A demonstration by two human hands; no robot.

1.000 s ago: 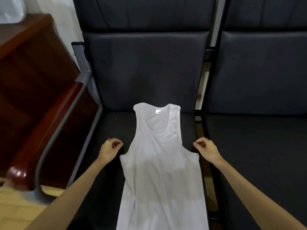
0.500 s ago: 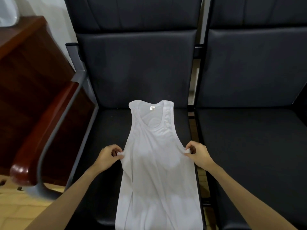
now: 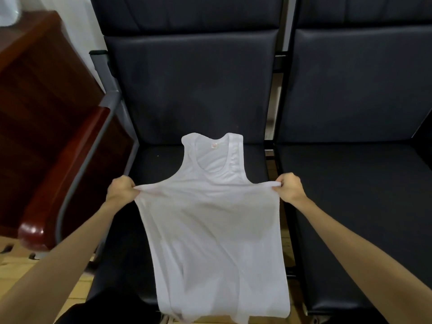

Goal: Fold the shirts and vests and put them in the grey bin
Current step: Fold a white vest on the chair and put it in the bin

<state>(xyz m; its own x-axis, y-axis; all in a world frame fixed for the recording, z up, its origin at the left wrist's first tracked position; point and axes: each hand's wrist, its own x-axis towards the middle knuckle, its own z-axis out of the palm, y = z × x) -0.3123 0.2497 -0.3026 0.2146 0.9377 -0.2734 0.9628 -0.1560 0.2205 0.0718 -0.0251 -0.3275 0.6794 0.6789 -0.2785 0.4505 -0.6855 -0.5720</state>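
The hem of the white vest hangs nearest, over the front edge of the dark seat, with pale tiled floor showing below on the left. Both forearms reach forward from the bottom corners. The left hand is curled tight on the vest's left armhole edge; the right hand is clamped likewise on the right armhole edge. The cloth between them is drawn out wide and taut. Beyond the hands, the straps and neckline lie flat on the seat cushion, label side up, reaching almost to the backrest. A second dark seat stands just beside on the right. A reddish wooden cabinet stands to the left, past a grey metal armrest.
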